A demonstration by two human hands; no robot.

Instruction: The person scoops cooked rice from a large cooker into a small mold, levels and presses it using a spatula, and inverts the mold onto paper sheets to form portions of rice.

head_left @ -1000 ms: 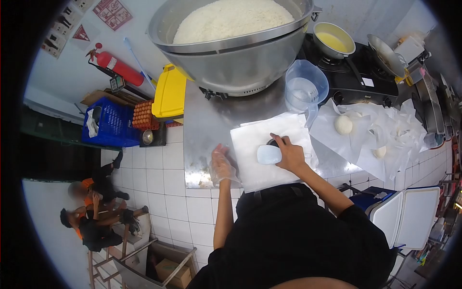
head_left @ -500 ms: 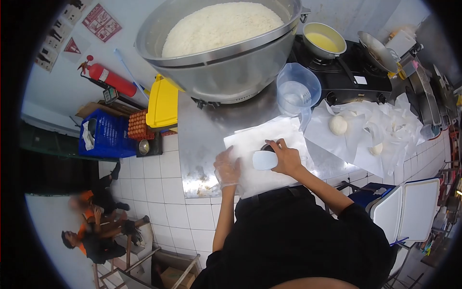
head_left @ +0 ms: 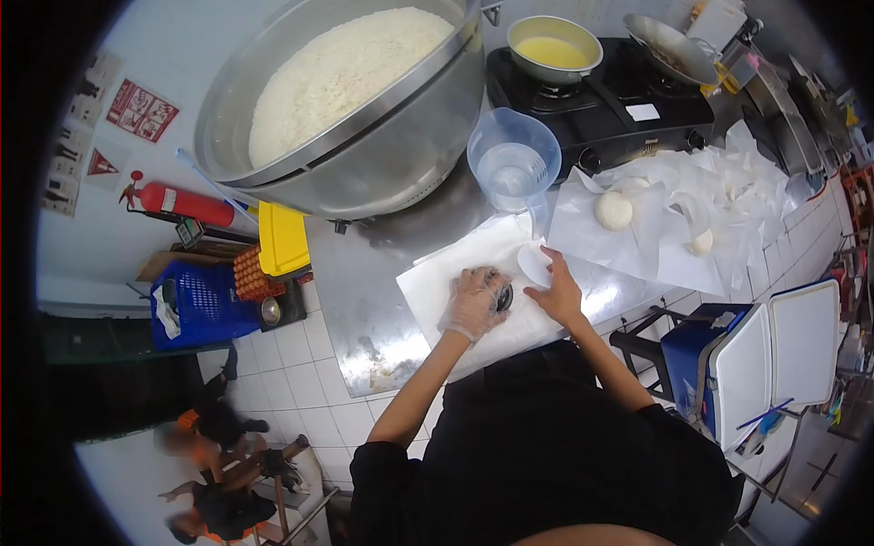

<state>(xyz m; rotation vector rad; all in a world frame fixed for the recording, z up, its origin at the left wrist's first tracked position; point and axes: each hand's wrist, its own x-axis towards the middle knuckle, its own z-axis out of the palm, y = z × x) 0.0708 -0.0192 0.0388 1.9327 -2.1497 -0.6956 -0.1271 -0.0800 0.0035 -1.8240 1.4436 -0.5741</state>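
Note:
My left hand [head_left: 475, 302], in a clear plastic glove, is closed over a small dark round mould [head_left: 505, 297] on the sheets of white paper [head_left: 428, 296]. The hand hides most of the mould, and what lies inside it cannot be seen. Between the thumb and fingers of my bare right hand [head_left: 559, 293] is a pale, rounded plastic scraper [head_left: 533, 264], tilted up just right of the mould. Beyond the paper stands a clear measuring jug [head_left: 514, 168] with some liquid. To the right, a white rice ball [head_left: 614, 211] sits on crumpled paper [head_left: 592, 241].
A big metal pot [head_left: 382, 168] heaped with white rice [head_left: 350, 77] fills the back left. Behind the jug is a black gas stove [head_left: 619, 127] with a pan [head_left: 555, 45] of yellow liquid and a wok [head_left: 669, 50]. Two people [head_left: 223, 455] sit at lower left.
My left hand has moved right from the paper's left side and closed over the mould. My right hand has drawn the scraper away from the mould. The view has turned.

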